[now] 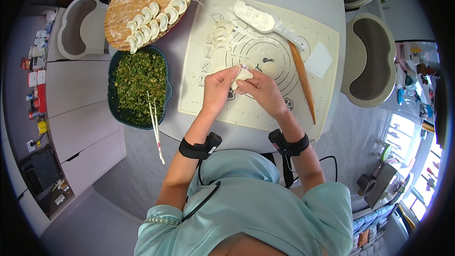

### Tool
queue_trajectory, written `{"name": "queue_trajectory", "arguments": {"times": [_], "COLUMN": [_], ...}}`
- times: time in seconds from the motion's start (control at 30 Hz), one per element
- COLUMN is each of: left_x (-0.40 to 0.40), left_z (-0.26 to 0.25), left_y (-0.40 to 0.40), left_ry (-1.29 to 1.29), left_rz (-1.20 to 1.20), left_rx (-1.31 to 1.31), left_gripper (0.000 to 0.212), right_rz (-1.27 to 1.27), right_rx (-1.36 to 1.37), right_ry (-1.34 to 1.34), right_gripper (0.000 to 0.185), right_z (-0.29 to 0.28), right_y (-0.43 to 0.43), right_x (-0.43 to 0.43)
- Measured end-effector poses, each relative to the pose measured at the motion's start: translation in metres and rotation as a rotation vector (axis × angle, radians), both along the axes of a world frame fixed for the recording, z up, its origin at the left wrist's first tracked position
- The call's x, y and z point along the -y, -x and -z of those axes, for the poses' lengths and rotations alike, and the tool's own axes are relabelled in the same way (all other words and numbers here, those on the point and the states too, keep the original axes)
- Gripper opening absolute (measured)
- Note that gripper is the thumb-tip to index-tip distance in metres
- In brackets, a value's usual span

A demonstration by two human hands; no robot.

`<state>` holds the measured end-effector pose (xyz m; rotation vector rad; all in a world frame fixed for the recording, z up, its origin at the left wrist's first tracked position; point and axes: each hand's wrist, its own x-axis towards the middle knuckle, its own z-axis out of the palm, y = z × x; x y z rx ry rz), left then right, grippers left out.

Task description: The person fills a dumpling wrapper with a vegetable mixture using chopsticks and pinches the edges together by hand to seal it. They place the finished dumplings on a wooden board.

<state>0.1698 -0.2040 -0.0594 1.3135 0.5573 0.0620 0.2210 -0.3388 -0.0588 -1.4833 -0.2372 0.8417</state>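
Between my two hands, above the pastry mat (190,89), is a folded dumpling (242,76) of pale dough. My left hand (222,83) pinches its left side with thumb and fingers. On the other side, my right hand (263,87) grips its right edge. Several finished dumplings (222,35) lie in a short column on the mat, beyond my left hand. A flat round dough wrapper (269,69) rests just past my right hand, partly covered by it. Another piece of dough shows beside my left fingers, mostly hidden.
Left of the mat, a dark bowl (170,90) holds chopped green filling (140,81) with chopsticks (155,124) leaning out. A round wooden board (142,0) carries rows of dumplings. A flour scoop (257,17), a rolling pin (302,81) and a white scraper (319,59) lie right. Chairs (371,60) flank the table.
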Motion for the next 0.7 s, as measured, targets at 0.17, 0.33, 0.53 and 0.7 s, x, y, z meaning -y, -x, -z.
{"name": "queue_trajectory", "arguments": {"times": [0.17, 0.33, 0.53, 0.7], "left_x": [0.0, 0.0, -0.004, 0.002], "left_z": [-0.002, -0.005, 0.001, -0.003], "left_y": [0.006, 0.005, 0.008, 0.012], "left_ry": [-0.263, -0.003, -0.334, -0.272], "left_rz": [0.017, -0.018, 0.084, 0.01], "left_rx": [-0.035, 0.003, -0.004, 0.021], "left_gripper": [0.024, 0.022, 0.026, 0.025], "right_rz": [-0.069, 0.061, -0.078, -0.03], "right_rx": [-0.017, -0.017, 0.008, 0.019], "right_ry": [0.056, -0.085, -0.013, -0.027], "right_gripper": [0.032, 0.023, 0.021, 0.018], "right_z": [-0.004, 0.002, -0.006, -0.002], "right_y": [0.0, 0.007, 0.002, 0.007], "right_x": [-0.001, -0.007, -0.002, -0.004]}}
